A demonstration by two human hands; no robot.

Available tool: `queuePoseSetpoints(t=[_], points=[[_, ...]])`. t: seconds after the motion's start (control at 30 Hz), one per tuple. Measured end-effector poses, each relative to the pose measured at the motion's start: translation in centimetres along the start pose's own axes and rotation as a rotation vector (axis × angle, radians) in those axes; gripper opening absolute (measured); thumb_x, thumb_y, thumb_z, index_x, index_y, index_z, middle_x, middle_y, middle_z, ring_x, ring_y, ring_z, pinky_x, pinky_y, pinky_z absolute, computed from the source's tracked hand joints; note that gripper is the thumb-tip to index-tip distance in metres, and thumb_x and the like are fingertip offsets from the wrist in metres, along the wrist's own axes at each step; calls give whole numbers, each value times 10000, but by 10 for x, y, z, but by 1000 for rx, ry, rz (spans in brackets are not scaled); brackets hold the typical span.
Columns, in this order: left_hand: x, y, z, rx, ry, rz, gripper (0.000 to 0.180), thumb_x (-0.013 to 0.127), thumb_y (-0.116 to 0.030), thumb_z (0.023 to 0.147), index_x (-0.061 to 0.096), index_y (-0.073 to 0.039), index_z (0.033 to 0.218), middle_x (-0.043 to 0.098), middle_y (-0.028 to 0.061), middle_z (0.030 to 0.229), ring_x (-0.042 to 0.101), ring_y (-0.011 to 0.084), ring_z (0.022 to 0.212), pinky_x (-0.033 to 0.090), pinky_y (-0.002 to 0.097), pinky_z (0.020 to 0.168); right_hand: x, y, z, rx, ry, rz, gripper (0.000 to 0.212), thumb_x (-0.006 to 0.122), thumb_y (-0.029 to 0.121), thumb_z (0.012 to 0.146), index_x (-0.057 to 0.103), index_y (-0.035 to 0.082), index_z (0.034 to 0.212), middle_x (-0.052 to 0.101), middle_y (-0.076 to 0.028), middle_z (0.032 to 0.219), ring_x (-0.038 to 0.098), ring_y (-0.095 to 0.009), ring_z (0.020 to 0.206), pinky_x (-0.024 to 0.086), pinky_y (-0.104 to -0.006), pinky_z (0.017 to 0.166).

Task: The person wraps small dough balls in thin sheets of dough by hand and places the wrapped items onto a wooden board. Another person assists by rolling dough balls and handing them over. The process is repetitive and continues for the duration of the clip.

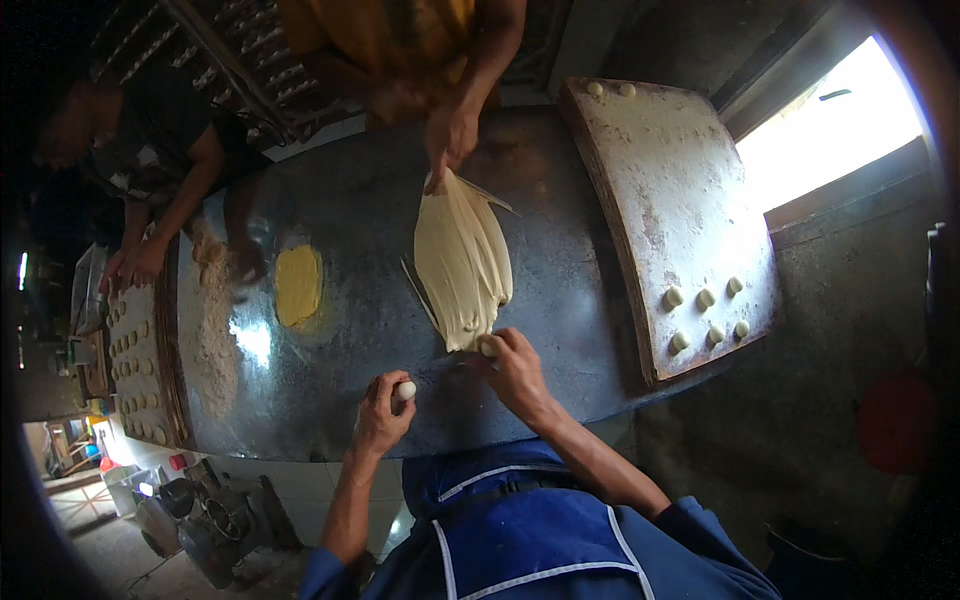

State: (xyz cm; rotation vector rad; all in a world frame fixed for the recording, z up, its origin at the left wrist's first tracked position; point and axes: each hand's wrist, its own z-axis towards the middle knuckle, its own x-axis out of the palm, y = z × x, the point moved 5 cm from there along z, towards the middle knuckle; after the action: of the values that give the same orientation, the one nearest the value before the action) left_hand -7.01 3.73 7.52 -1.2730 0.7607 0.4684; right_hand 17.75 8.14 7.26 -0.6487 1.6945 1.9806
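Left hand (384, 408) curled, right hand (515, 368) pinched and farther forward, bare forearms (600, 461) angled inward

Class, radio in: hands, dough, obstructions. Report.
Left hand closed round dough ball. Right hand gripping dough lump at near end of stretched dough. Co-worker's hand on far end, possible obstruction.

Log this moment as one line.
left hand: holding pale ball; right hand: gripping dough at near end; co-worker's hand: on far end; yellow slab: on table
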Motion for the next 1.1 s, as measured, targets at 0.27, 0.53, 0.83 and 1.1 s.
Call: queuePoseSetpoints(t=[0.27, 0.53, 0.83, 1.1], points=[[3, -27, -7, -14, -162, 65, 388, 804, -28, 803, 595, -39, 1130, 625, 125, 1003, 645, 313, 923, 552, 425, 787, -49, 37, -63, -13, 836, 501, 226, 739, 132, 886, 670, 36, 1078, 739, -170, 993, 721, -343, 909, 565, -442, 761], [48, 16, 46, -227, -394, 97, 368, 788, -124, 868, 459, -24, 999, 474, 143, 916, 515, 342, 830, 427, 482, 762, -32, -61, 15, -97, -76, -512, 403, 715, 368, 912, 551, 18, 1027, 512, -197, 1050, 509, -364, 960, 401, -457, 834], [40, 38, 28, -146, -300, 96, 255, 674, -25, 938, 429, -21, 1009, 475, 155, 910, 533, 329, 837, 448, 463, 778, -53, -104, 0, 6, 218, -447, 283, 666, 203, 900, 560, -30, 1020, 553, -199, 920, 520, -387, 880, 430, -491, 823], [36, 41, 9, -11, -287, 130, 216, 601, 13, 958, 403, -11, 1043, 482, 151, 907, 549, 318, 861, 456, 457, 760, -48, -131, -47, -69, 411, -371, 254, 676, 216, 892, 528, 15, 936, 536, -187, 840, 539, -365, 850, 426, -486, 755]])
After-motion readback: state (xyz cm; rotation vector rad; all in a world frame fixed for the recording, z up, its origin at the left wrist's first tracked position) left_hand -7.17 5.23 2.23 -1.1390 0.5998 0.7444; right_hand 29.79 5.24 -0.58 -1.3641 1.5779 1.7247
